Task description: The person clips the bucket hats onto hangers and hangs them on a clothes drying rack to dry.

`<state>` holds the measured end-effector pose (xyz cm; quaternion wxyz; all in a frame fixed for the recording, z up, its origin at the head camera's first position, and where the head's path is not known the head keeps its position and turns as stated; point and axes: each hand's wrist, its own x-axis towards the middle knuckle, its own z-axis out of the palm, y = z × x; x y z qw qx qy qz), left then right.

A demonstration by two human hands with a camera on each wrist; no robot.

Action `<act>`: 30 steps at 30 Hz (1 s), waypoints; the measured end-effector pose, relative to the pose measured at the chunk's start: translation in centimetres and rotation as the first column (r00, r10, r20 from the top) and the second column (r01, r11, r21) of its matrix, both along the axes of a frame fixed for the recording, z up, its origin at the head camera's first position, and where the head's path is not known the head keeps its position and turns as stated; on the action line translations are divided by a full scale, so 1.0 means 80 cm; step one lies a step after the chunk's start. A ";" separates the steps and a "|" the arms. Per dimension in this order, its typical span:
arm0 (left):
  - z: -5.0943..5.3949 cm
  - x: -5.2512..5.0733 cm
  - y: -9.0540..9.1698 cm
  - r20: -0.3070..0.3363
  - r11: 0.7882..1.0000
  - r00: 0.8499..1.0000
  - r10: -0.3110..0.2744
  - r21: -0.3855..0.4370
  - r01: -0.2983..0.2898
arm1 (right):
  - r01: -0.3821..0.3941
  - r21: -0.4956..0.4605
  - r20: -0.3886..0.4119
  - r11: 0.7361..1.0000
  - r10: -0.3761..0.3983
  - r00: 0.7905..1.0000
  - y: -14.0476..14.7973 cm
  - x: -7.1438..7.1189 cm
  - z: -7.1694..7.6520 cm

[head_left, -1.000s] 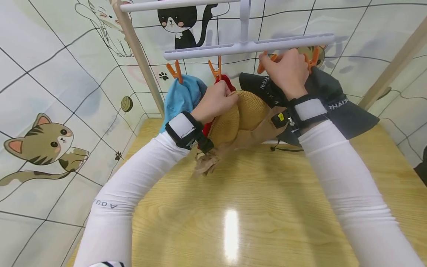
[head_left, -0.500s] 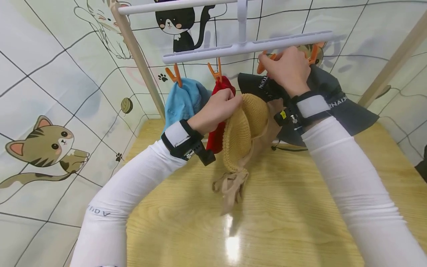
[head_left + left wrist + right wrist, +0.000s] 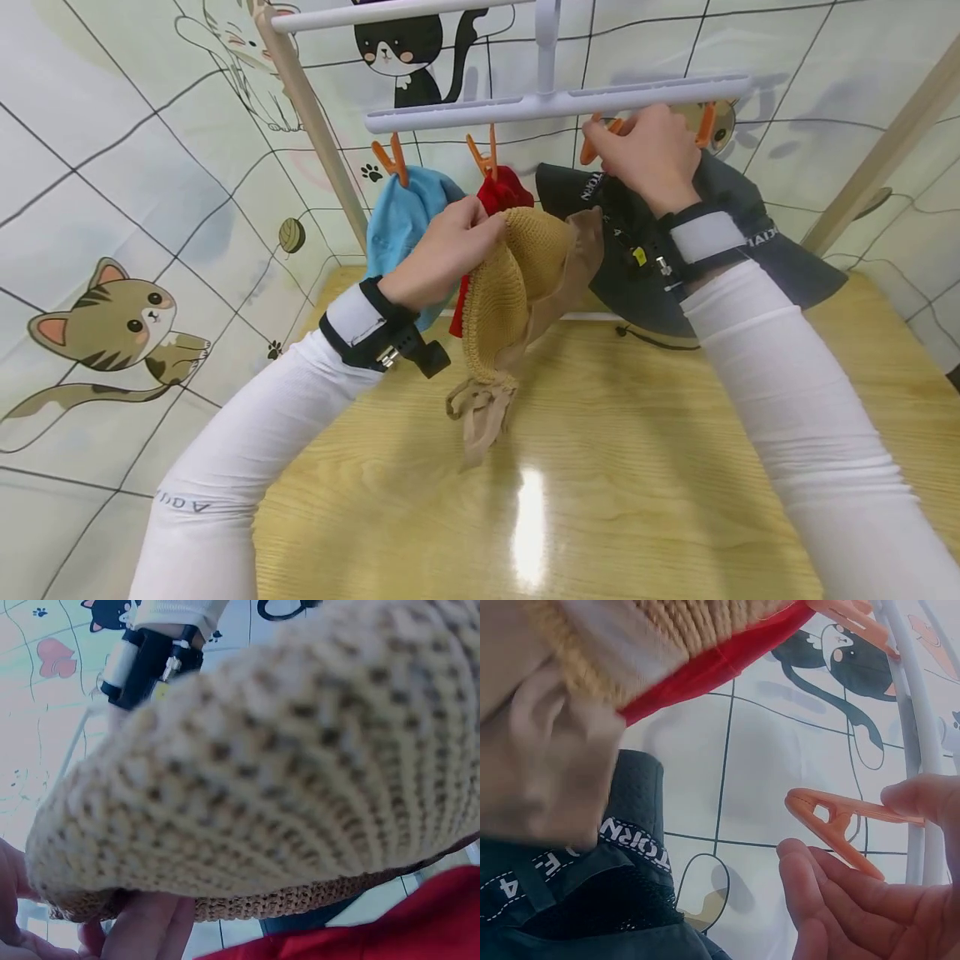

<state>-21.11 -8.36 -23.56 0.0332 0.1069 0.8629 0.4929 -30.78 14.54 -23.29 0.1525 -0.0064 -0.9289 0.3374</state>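
Note:
My left hand (image 3: 450, 250) pinches the edge of a tan knitted sun hat (image 3: 543, 250), which hangs with its beige ribbon ties (image 3: 480, 417) dangling above the table. In the left wrist view, fingers (image 3: 146, 922) show at the hat's brim (image 3: 262, 787). My right hand (image 3: 656, 158) holds an orange clothespin (image 3: 840, 817) below the white hanger bar (image 3: 465, 115), thumb on one handle and fingers by the other. The clothespin's tips look closed, with nothing between them. A black bucket hat (image 3: 780, 258) hangs beside and partly behind my right hand and wrist.
On the left, a light blue hat (image 3: 405, 221) and a red cloth item (image 3: 508, 187) hang from orange clothespins. Another orange clothespin (image 3: 705, 125) is right of my right hand. Wooden posts (image 3: 303, 108) flank the bar, above a wood-grain table (image 3: 600, 467).
My left hand moved the knitted hat a little right and down, then back left, uncovering more of the red item. The right hand stays at the clothespin.

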 end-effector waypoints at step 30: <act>0.012 -0.067 0.047 0.088 0.999 0.996 -0.023 0.035 0.020 | 0.034 0.041 -0.003 0.999 -0.034 0.999 -0.004 0.007 -0.001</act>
